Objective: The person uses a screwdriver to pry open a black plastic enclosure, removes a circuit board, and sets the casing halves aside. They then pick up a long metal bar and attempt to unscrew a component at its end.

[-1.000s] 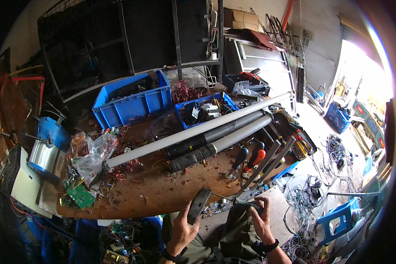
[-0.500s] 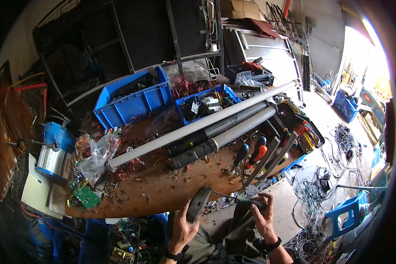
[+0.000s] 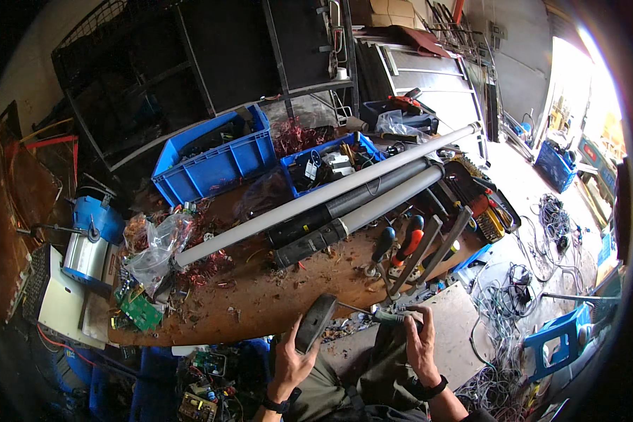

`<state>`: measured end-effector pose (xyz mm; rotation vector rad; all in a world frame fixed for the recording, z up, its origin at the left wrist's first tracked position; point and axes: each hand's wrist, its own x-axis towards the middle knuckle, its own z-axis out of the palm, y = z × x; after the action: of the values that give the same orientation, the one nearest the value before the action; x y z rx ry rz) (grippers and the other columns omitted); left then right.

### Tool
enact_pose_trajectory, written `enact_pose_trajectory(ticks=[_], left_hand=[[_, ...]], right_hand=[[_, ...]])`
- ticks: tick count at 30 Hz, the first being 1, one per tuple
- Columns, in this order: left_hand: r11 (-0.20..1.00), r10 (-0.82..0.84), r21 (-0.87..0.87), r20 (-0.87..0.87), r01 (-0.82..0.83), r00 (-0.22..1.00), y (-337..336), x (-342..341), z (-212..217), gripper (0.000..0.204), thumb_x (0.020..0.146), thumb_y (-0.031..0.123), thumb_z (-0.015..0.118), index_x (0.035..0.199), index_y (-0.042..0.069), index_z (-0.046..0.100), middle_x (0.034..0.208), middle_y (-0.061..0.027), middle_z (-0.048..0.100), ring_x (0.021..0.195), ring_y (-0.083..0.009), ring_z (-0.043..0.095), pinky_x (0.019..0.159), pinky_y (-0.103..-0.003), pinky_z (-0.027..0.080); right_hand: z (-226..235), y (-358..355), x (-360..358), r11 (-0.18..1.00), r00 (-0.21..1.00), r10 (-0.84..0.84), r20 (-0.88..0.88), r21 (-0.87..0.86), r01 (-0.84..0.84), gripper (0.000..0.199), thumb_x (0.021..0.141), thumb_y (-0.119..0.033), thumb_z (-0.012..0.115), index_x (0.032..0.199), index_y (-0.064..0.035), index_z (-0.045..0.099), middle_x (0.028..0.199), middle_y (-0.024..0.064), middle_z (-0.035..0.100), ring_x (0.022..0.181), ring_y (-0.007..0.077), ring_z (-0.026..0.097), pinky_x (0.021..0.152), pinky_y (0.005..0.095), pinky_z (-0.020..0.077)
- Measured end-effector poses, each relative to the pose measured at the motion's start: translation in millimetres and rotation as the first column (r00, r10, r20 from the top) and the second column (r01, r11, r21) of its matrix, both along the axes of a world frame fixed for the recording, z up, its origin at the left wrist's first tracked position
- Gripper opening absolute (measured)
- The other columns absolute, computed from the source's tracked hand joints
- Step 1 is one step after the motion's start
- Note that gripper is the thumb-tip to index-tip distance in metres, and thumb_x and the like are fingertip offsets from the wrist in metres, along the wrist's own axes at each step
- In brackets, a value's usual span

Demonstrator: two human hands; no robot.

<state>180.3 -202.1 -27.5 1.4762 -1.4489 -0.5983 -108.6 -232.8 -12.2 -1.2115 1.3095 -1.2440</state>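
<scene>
My left hand (image 3: 292, 364) grips a dark grey, flat, rounded piece (image 3: 316, 323) by its lower end and holds it tilted upward above my lap. The piece's exact kind does not show. In my right hand (image 3: 421, 346) is a screwdriver (image 3: 388, 318) with a dark greenish handle, fingers closed round the handle's right end. Its thin shaft runs left toward the top of the grey piece; whether the tip touches it I cannot tell. Beyond the hands lies a brown workbench (image 3: 267, 299) strewn with scraps.
Long white and black tubes (image 3: 316, 200) lie slantwise across the bench. Upright tools (image 3: 408, 246) with coloured handles stand at its right end. Blue crates (image 3: 214, 169) line the back. A green circuit board (image 3: 142, 311) lies left. Tangled cables (image 3: 503, 330) and a blue stool (image 3: 559, 337) occupy the right floor.
The grey piece has been raised and turned slightly in my left hand. My right hand and the screwdriver have shifted a little, and the view has moved slightly.
</scene>
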Motion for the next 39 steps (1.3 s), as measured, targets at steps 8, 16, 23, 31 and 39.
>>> enact_pose_trajectory(ticks=[8,16,23,31,39], left_hand=[[1.0,-0.006,0.011,-0.003,0.006,1.0,0,0,-2,0.066,0.09,0.014,0.08,0.149,0.0,0.053,0.13,-0.0287,0.068,0.117,-0.0434,0.07,0.1,-0.047,0.055],[1.0,-0.007,-0.021,0.048,0.008,0.999,1,-1,7,0.065,0.091,0.014,0.079,0.149,0.0,0.053,0.126,-0.0286,0.07,0.114,-0.0426,0.071,0.099,-0.046,0.056],[1.0,-0.007,-0.024,0.034,0.008,0.999,1,-2,6,0.065,0.092,0.015,0.079,0.149,0.0,0.053,0.128,-0.0287,0.069,0.116,-0.0423,0.07,0.1,-0.047,0.055],[0.999,0.009,-0.049,0.023,-0.008,1.0,-1,-2,-2,0.067,0.09,0.015,0.08,0.15,0.001,0.053,0.13,-0.0279,0.069,0.116,-0.043,0.07,0.1,-0.047,0.055],[0.996,0.03,-0.083,0.093,-0.022,0.995,1,-7,14,0.068,0.089,0.013,0.081,0.15,0.0,0.053,0.128,-0.0275,0.07,0.111,-0.0419,0.072,0.095,-0.046,0.057]], right_hand=[[-2,-4,2,0.992,0.998,-0.059,-0.019,-0.109,0.057,0.036,0.102,-0.006,0.062,0.136,-0.0075,0.048,0.104,0.0026,0.058,0.093,0.0104,0.055,0.083,0.0251,0.047],[8,-3,3,0.998,0.998,-0.015,0.056,-0.052,0.018,0.041,0.102,-0.011,0.064,0.138,-0.0079,0.045,0.106,0.0036,0.058,0.1,0.0139,0.053,0.09,0.0296,0.0455],[-2,-2,1,0.993,1.0,-0.002,0.0,-0.121,0.002,0.044,0.103,-0.011,0.064,0.141,-0.0095,0.044,0.102,0.0022,0.057,0.09,0.0085,0.05,0.079,0.0243,0.0424],[-5,0,5,0.992,0.99,-0.061,-0.128,-0.12,0.046,0.041,0.103,-0.014,0.065,0.139,-0.0102,0.046,0.11,0.0034,0.059,0.095,0.0114,0.055,0.084,0.0274,0.0469],[-7,0,-2,1.0,0.999,-0.03,0.039,-0.001,0.03,0.041,0.102,-0.014,0.068,0.137,-0.007,0.048,0.109,0.0048,0.058,0.099,0.014,0.055,0.089,0.0297,0.049]])
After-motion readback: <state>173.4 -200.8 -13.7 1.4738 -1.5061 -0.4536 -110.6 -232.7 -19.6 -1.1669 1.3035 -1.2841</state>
